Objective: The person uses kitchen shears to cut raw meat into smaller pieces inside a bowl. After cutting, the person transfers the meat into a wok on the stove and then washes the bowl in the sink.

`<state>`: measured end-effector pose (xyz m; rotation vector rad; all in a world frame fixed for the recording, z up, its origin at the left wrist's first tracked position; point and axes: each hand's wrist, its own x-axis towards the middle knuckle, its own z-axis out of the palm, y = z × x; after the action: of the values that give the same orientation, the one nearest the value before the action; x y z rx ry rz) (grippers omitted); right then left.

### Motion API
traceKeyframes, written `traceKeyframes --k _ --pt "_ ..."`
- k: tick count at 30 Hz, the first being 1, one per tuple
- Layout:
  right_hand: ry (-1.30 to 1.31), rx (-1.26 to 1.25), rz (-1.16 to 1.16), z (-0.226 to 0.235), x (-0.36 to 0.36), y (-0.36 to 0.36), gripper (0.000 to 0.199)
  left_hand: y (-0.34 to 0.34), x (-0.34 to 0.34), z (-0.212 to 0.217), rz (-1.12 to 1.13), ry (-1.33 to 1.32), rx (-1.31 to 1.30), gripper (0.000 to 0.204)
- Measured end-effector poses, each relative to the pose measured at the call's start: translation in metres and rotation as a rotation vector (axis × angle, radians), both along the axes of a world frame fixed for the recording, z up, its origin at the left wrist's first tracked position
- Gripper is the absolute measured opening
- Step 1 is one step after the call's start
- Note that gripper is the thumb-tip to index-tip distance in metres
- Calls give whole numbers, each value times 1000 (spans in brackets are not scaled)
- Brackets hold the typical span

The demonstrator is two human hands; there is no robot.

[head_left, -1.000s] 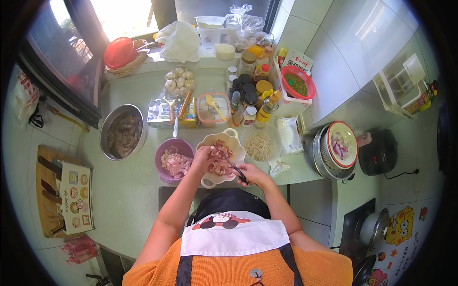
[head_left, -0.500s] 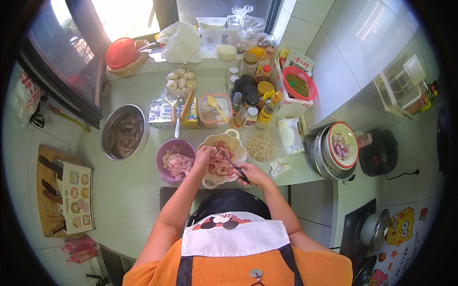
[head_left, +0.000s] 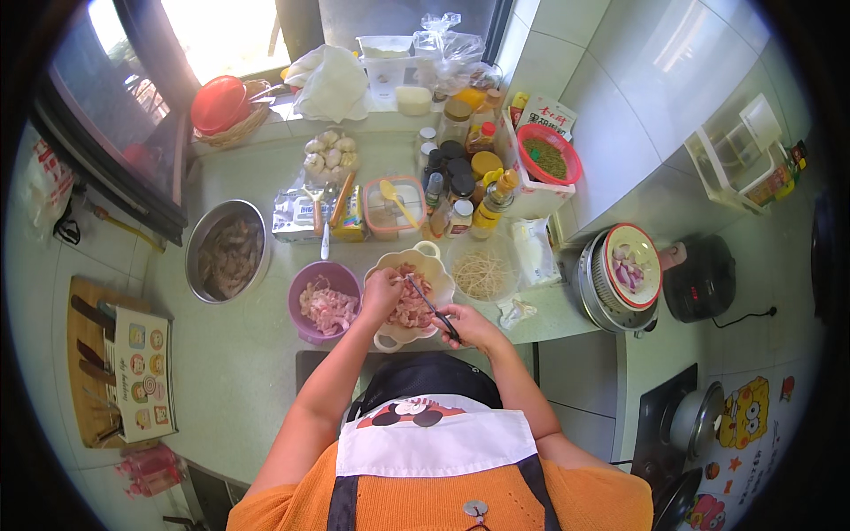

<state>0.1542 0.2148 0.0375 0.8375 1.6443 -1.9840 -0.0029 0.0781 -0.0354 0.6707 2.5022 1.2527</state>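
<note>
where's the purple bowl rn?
Head view, centre-left on the counter: the purple bowl sits just left of the cream bowl under the hands, right of the steel bowl.

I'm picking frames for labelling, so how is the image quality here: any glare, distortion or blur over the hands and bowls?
Head view: strong fisheye bend at the dark rim; window blown out top left; left hand, right hand and cream bowl evenly lit and sharp; purple bowl clear too.
</note>
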Motion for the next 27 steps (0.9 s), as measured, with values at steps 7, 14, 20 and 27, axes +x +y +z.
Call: traceKeyframes --k 7,14,20,27 --pt "-28 -4 40 0 4 0 32 3 0 -4 35 -59 62 21" --pt "-46 -9 84 2 6 0 37 4 2 3 58 -127 51 19" --pt "-3 -82 66 -1 7 3 34 5 8 -5 -11 68 9 17" --pt "28 -130 29 1 9 5 32 9 15 12 4 100 -40 15"
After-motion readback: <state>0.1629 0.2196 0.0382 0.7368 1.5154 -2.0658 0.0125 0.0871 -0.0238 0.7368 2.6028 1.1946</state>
